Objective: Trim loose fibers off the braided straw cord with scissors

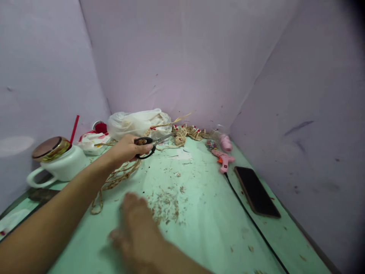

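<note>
My left hand (127, 149) reaches forward over the table, its fingers closed on the black handles of a pair of scissors (155, 144). The blades point right and away, toward a small bundle of wound twine (180, 136). Under and behind that hand lies a loose braided cord (121, 177) of straw-coloured fibre, with a looped end nearer me. My right hand (139, 228) is low in the middle, blurred, with thumb and fingers apart and nothing visible in it. Brown fibre scraps (167, 207) lie just beyond its fingers.
A pink glue gun (224, 160) with a black cord lies right, beside a phone (256, 192). A pink spool (226, 143) stands behind it. At left are a white mug (67, 165) with a lid and a red stick. A white plastic bag (139, 121) rests by the back wall.
</note>
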The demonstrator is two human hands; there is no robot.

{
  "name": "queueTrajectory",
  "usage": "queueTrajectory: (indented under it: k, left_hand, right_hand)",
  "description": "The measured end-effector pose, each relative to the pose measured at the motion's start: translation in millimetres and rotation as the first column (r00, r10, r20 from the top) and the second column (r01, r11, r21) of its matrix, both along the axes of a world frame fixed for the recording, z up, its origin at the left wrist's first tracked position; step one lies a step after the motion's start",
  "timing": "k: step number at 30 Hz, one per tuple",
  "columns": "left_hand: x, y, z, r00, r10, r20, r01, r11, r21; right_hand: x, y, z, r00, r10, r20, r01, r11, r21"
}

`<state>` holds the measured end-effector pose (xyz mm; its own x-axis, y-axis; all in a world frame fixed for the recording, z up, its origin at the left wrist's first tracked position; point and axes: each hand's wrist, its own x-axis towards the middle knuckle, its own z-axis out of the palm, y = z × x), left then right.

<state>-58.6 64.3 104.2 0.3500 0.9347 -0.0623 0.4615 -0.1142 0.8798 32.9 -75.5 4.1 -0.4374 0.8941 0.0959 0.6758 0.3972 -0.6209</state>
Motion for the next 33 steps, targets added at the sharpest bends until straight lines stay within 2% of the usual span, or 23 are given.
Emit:
queueTrajectory:
  k: [1, 3, 5, 7, 8, 9, 11, 13, 14, 15, 16, 17, 18, 19, 20, 22, 24, 26, 28, 29, 31, 32, 33]
  left_hand:
    - [3, 3, 4.0, 1.000, 0.008, -0.016, -0.008, 1.000, 0.000]
    - [7, 8, 12.3, 0.997, 0.023, -0.070, -0.022, 1.000, 0.014]
    - [9, 13, 18.3, 0.992, 0.027, -0.126, -0.022, 0.999, 0.037]
    - [12, 16, 20.2, 0.989, 0.012, -0.148, -0.004, 0.998, 0.058]
    - [14, 16, 19.7, 0.989, -0.004, -0.146, 0.013, 0.998, 0.064]
    - [17, 16, 18.4, 0.990, -0.022, -0.139, 0.031, 0.997, 0.064]
    - [23, 13, 15.1, 0.990, -0.048, -0.130, 0.054, 0.998, 0.043]
    - [28, 8, 12.7, 0.989, -0.054, -0.135, 0.058, 0.998, 0.021]
    - [30, 7, 12.2, 0.988, -0.060, -0.142, 0.062, 0.998, 0.015]
    - [31, 5, 12.2, 0.986, -0.068, -0.150, 0.071, 0.997, 0.016]
    - [31, 4, 12.7, 0.984, -0.083, -0.158, 0.087, 0.996, 0.018]
    - [30, 4, 13.6, 0.982, -0.099, -0.163, 0.103, 0.994, 0.018]
    - [29, 5, 14.7, 0.980, -0.110, -0.166, 0.114, 0.993, 0.017]
    - [29, 5, 15.8, 0.980, -0.114, -0.166, 0.118, 0.993, 0.014]
    - [28, 6, 17.1, 0.980, -0.109, -0.166, 0.113, 0.994, 0.014]
    - [29, 7, 19.3, 0.981, -0.098, -0.169, 0.103, 0.995, 0.019]
    - [32, 6, 21.0, 0.979, -0.103, -0.178, 0.110, 0.993, 0.031]
    - [36, 4, 22.4, 0.976, -0.118, -0.185, 0.128, 0.991, 0.046]
    - [39, 1, 23.3, 0.973, -0.139, -0.185, 0.152, 0.987, 0.053]
    - [41, 0, 23.7, 0.972, -0.149, -0.182, 0.161, 0.986, 0.052]
    - [41, 1, 24.3, 0.974, -0.152, -0.168, 0.162, 0.986, 0.048]
    - [40, 2, 24.5, 0.977, -0.141, -0.160, 0.151, 0.987, 0.048]
    - [39, 3, 24.8, 0.980, -0.127, -0.152, 0.137, 0.989, 0.051]
  right_hand:
    - [-10, -3, 7.2, 0.989, 0.139, -0.048, -0.137, 0.990, 0.046]
    - [-5, -2, 16.1, 0.996, 0.090, -0.024, -0.089, 0.994, 0.068]
    - [26, 5, 13.7, 0.966, -0.228, 0.119, 0.225, 0.974, 0.036]
    - [56, 9, 2.2, 0.813, -0.513, 0.276, 0.519, 0.853, 0.057]
    - [63, 8, -4.6, 0.773, -0.547, 0.322, 0.563, 0.825, 0.049]
    - [62, 5, -10.4, 0.779, -0.530, 0.334, 0.554, 0.832, 0.028]
    - [39, -8, -15.9, 0.870, -0.393, 0.298, 0.424, 0.905, -0.043]
    - [3, -22, -12.3, 0.982, -0.047, 0.183, 0.068, 0.992, -0.109]
    - [-12, -27, -8.1, 0.973, 0.210, 0.092, -0.203, 0.976, -0.079]
    - [-20, -28, -3.2, 0.900, 0.434, 0.022, -0.435, 0.901, 0.003]
    - [-20, -25, 1.6, 0.872, 0.490, 0.002, -0.489, 0.870, 0.062]
    - [-11, -18, 5.6, 0.873, 0.487, 0.028, -0.488, 0.869, 0.082]
    - [5, -8, 8.3, 0.939, 0.332, 0.085, -0.338, 0.939, 0.067]
    - [25, 6, 9.5, 0.983, 0.086, 0.160, -0.096, 0.994, 0.054]
    - [47, 20, 9.1, 0.953, -0.176, 0.248, 0.170, 0.984, 0.046]
    - [82, 46, 4.0, 0.909, -0.298, 0.291, 0.299, 0.953, 0.044]
    - [90, 55, -4.1, 0.895, -0.324, 0.306, 0.327, 0.944, 0.041]
    - [69, 42, -10.9, 0.933, -0.210, 0.291, 0.200, 0.978, 0.063]
    - [35, 16, -12.9, 0.976, 0.038, 0.217, -0.057, 0.995, 0.083]
    - [21, 4, -11.7, 0.966, 0.200, 0.166, -0.218, 0.971, 0.095]
    - [8, -9, -6.2, 0.874, 0.480, 0.078, -0.487, 0.865, 0.125]
    - [12, -8, -2.9, 0.871, 0.487, 0.064, -0.491, 0.865, 0.106]
    - [21, -2, -0.2, 0.923, 0.379, 0.068, -0.384, 0.919, 0.086]
